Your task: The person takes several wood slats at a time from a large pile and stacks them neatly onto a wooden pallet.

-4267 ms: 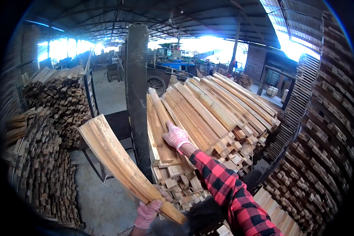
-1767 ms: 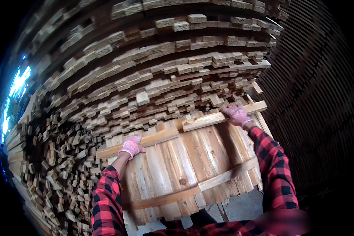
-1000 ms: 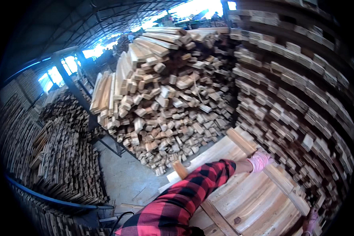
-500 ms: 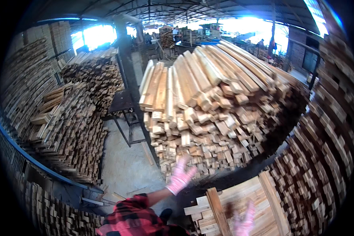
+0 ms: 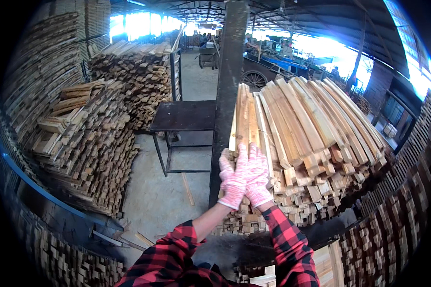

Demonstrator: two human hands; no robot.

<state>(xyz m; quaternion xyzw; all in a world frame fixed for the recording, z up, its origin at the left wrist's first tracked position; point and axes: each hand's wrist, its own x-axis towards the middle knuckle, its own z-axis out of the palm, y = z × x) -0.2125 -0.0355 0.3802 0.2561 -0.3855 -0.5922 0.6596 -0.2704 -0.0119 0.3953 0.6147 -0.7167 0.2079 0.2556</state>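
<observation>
A big stack of long wooden slats [image 5: 311, 138] rises just beyond the fingers, its cut ends facing the person. To the left of the fingers stand two lower heaps of short offcuts [image 5: 86, 143], one behind the other, and a dark metal bench [image 5: 184, 116] sits between them and a dark upright post [image 5: 229, 86], which passes just left of the fingers. Half a second ago the left arm was flung out with the glove spread in the air and the right glove was a blur low over a pallet; now both hands are up together at the near end of the stack. The left hand [image 5: 233, 178] and the right hand [image 5: 257, 176], both in pink-dotted gloves, lie side by side and touching, fingers straight and close together, pressed flat on the ends of about three upright slats [image 5: 244, 115] at the stack's left edge. Neither glove is wrapped around a piece.
</observation>
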